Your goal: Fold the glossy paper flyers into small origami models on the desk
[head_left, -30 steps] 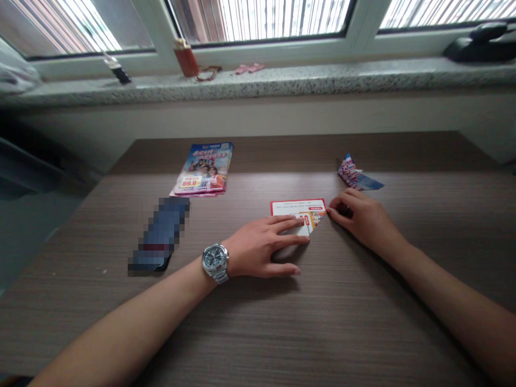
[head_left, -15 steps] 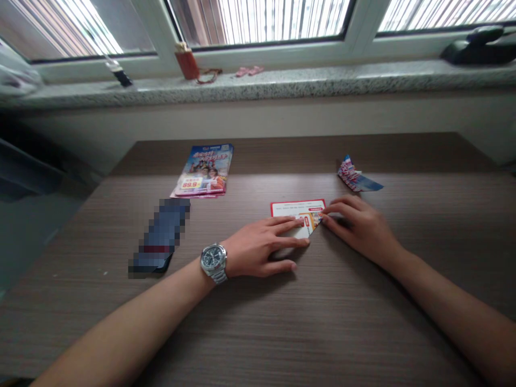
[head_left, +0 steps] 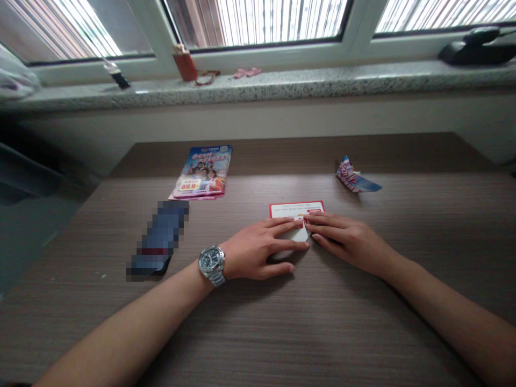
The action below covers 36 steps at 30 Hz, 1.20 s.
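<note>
A white flyer with a red border (head_left: pixel 296 209) lies flat on the wooden table, its near right corner folded over at a slant. My left hand (head_left: pixel 262 247), a metal watch on its wrist, rests on the flyer with fingers spread. My right hand (head_left: pixel 350 239) lies on the flyer's right side, fingers stretched out flat over the folded corner and mostly covering it. The fingertips of both hands almost meet there. Beyond my right hand sits a folded paper shape (head_left: pixel 355 177) with blue and pink print.
A stack of printed flyers (head_left: pixel 205 172) lies at the back left, with a pixelated dark phone (head_left: pixel 159 239) nearer me. On the stone windowsill (head_left: pixel 282 83) stand a red-brown bottle-like item (head_left: pixel 185 64), pink pieces (head_left: pixel 247 72) and a black object (head_left: pixel 478 48).
My right hand has moved left, from the flyer's right edge onto the folded corner, and its fingers have flattened. My left hand stays in place.
</note>
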Available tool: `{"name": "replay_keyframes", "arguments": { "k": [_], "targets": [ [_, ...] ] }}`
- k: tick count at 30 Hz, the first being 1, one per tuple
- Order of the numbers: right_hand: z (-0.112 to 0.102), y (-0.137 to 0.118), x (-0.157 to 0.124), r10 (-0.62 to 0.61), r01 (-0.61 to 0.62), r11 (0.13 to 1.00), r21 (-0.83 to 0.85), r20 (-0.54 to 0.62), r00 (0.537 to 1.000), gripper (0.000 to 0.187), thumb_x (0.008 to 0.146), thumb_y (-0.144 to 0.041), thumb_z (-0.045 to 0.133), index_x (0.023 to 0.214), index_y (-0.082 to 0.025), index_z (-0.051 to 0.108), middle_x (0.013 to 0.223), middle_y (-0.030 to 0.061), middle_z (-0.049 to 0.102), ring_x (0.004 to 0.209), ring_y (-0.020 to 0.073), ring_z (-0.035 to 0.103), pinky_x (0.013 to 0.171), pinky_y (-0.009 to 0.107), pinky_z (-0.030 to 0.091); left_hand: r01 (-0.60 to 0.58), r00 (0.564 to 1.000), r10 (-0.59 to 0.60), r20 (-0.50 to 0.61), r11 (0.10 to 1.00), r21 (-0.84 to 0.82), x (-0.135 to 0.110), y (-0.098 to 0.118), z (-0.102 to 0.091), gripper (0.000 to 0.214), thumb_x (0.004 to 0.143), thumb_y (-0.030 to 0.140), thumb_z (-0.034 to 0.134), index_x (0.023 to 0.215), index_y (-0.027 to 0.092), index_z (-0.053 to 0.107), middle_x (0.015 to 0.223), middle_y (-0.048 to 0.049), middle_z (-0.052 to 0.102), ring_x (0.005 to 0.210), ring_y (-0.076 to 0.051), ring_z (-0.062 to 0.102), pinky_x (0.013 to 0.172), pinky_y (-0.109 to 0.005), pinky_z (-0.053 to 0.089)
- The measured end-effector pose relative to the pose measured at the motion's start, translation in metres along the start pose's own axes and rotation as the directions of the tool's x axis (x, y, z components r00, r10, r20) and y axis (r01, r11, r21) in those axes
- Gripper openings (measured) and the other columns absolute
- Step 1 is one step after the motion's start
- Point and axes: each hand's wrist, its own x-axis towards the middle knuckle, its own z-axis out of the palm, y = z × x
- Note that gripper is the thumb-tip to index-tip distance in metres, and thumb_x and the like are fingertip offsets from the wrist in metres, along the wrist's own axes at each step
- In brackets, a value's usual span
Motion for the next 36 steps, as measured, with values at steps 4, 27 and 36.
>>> {"name": "replay_keyframes", "arguments": {
  "k": [4, 27, 36],
  "targets": [
    [0.001, 0.001, -0.001, 0.005, -0.006, 1.000, 0.027, 0.017, 1.000, 0.040, 0.097, -0.018, 0.055, 0.135, -0.025, 0.063, 0.137, 0.0068, 0.065, 0.131, 0.0239, 0.058, 0.112, 0.043, 0.048, -0.012, 1.000, 0.011, 0.003, 1.000, 0.024, 0.001, 0.000, -0.002, 0.054, 0.094, 0.047, 0.061, 0.145, 0.032, 0.051, 0.163, -0.0071, 0.031, 0.147, -0.030, 0.036, 0.119, -0.049, 0.036],
    [-0.005, -0.001, 0.001, -0.048, 0.050, 0.998, -0.022, 0.080, 0.996, 0.040, 0.098, -0.019, 0.055, 0.137, -0.026, 0.061, 0.142, 0.0088, 0.061, 0.133, 0.0251, 0.056, 0.113, 0.046, 0.046, -0.044, 0.994, 0.058, -0.092, 0.988, 0.151, 0.003, -0.015, 0.006, 0.042, 0.096, 0.021, 0.053, 0.137, 0.024, 0.055, 0.146, -0.0088, 0.055, 0.133, -0.025, 0.052, 0.113, -0.046, 0.044],
    [-0.006, 0.001, 0.001, -0.081, 0.084, 0.996, -0.037, 0.096, 0.992, 0.041, 0.095, -0.019, 0.060, 0.134, -0.030, 0.064, 0.146, 0.0075, 0.058, 0.133, 0.0268, 0.056, 0.111, 0.046, 0.048, -0.044, 0.993, 0.063, -0.103, 0.982, 0.183, 0.003, -0.015, 0.003, 0.040, 0.098, 0.024, 0.055, 0.138, 0.026, 0.055, 0.144, -0.0095, 0.056, 0.132, -0.025, 0.054, 0.111, -0.047, 0.046]
  ]
}}
